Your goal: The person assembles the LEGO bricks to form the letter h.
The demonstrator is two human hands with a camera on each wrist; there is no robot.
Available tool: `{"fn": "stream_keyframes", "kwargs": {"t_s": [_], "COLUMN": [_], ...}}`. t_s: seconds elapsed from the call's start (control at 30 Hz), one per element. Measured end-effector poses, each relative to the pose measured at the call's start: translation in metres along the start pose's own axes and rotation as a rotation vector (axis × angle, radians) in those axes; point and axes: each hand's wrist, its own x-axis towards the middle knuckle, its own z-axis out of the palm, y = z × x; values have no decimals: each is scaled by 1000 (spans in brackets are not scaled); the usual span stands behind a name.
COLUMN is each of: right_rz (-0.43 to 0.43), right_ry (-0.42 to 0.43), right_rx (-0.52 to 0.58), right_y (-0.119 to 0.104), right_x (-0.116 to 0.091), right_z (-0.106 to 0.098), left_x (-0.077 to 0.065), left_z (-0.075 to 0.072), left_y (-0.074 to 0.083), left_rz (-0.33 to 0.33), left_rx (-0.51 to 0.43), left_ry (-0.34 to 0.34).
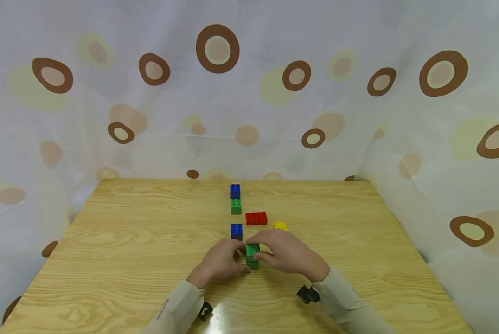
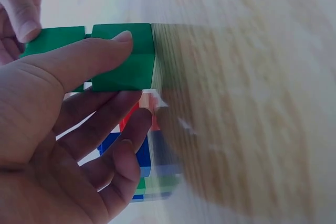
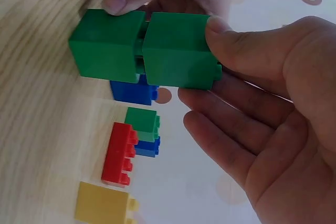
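Observation:
My left hand (image 1: 221, 260) pinches the lower green brick (image 3: 107, 45) between thumb and fingers, close to the tabletop. Right above it is the upper green brick (image 3: 178, 51), which my right hand (image 1: 289, 253) pinches from the other side. The two bricks line up, one over the other, and a narrow gap with studs showing lies between them in the right wrist view. In the left wrist view, the left thumb lies flat along the lower brick, and the other fingers curl beneath it.
Beyond the hands, a blue brick (image 1: 236, 231), a long red brick (image 1: 256, 218) and a yellow brick (image 1: 280, 226) lie on the wooden table (image 1: 149, 260). Farther back, another green brick (image 1: 236, 206) stands before another blue brick (image 1: 235, 190). A patterned cloth (image 1: 249, 102) surrounds the table.

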Motion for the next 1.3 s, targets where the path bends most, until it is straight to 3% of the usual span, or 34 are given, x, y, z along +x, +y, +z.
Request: {"fn": "stream_keyframes", "kwargs": {"t_s": [0.33, 1.3], "right_rz": [4, 27], "right_ry": [-17, -14], "right_rx": [72, 81], "right_y": [5, 5], "right_x": [3, 6], "right_z": [7, 3], "left_x": [-1, 4], "left_z": [-1, -1], "left_y": [-1, -2], "left_rz": [-11, -7], "left_rx": [19, 19], "left_ry": [-12, -22]}}
